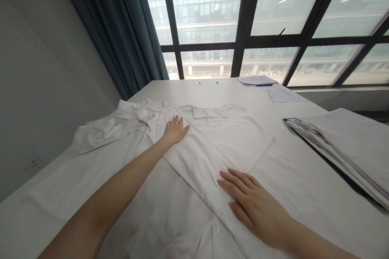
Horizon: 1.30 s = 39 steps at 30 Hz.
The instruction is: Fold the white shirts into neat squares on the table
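Observation:
A white garment [179, 194] lies spread over the white table, with its collar band towards the window and one sleeve folded diagonally across the body. My left hand [175, 130] rests flat on the upper part of this sleeve, fingers stretched out. Further down and to the right, my right hand [251, 202] lies on the lower part of the sleeve with its fingers extended and slightly apart. Neither hand grips the cloth. The garment's other part is bunched in loose wrinkles at the left.
A stack of folded white cloth [352, 137] lies on a dark board at the right. Papers [257, 79] and a blue pen [264, 85] are at the table's [170, 91] far edge. Beyond are a window and a blue curtain [121, 20]; a wall borders the left.

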{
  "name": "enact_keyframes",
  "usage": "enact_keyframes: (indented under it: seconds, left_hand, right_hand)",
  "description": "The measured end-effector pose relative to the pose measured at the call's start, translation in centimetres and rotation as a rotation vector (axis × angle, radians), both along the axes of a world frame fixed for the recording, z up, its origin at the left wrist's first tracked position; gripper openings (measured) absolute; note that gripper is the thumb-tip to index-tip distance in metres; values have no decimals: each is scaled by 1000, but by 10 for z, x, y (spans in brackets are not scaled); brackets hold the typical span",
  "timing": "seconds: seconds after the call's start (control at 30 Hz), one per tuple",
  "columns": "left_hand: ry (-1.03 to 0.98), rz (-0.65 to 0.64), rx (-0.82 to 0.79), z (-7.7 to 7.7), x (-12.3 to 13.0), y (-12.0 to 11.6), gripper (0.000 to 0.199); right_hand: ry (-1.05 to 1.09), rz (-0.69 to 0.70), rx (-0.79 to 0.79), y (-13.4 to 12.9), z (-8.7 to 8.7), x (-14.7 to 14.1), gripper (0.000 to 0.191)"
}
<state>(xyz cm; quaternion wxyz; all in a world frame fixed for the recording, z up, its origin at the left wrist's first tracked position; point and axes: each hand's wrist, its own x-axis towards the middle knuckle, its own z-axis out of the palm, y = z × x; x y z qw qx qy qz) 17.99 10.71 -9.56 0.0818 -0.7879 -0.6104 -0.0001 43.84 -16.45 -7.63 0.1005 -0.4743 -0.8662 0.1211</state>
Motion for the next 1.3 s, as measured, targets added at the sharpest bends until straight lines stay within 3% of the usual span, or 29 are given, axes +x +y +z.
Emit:
enact_keyframes:
  seconds: [0.2, 0.3, 0.47, 0.73, 0.8, 0.93, 1.03, 1.2, 1.3]
  left_hand:
    - [53, -54, -40, 6, -59, -23, 65]
    - [71, -13, -2, 15, -69, -25, 63]
    - [71, 14, 77, 23, -47, -45, 55]
    - [-4, -242, -30, -1, 16, -107, 62]
    - [-42, -264, -34, 0, 18, -113, 63]
    - [-84, -313, -38, 8, 19, -120, 61]
    - [-103, -398, -65, 13, 23, -137, 58]
    - [-168, -606, -113, 13, 26, -181, 54]
    - [-193, -669, -95, 11, 24, -194, 55]
  right_hand:
    - [43, 27, 19, 1, -3, 4, 48]
    - [72, 37, 38, 1, -3, 5, 48]
    - [55, 31, 36, 0, 3, 3, 47]
    - [47, 46, 14, 2, 1, 4, 54]
    - [69, 3, 30, 5, 1, 8, 53]
    - [138, -212, 59, 15, 4, 24, 43]
    - [201, -311, -45, 20, 8, 34, 42]
    - [180, -354, -230, 19, 19, 36, 40]
    - [121, -323, -328, 17, 27, 42, 43]
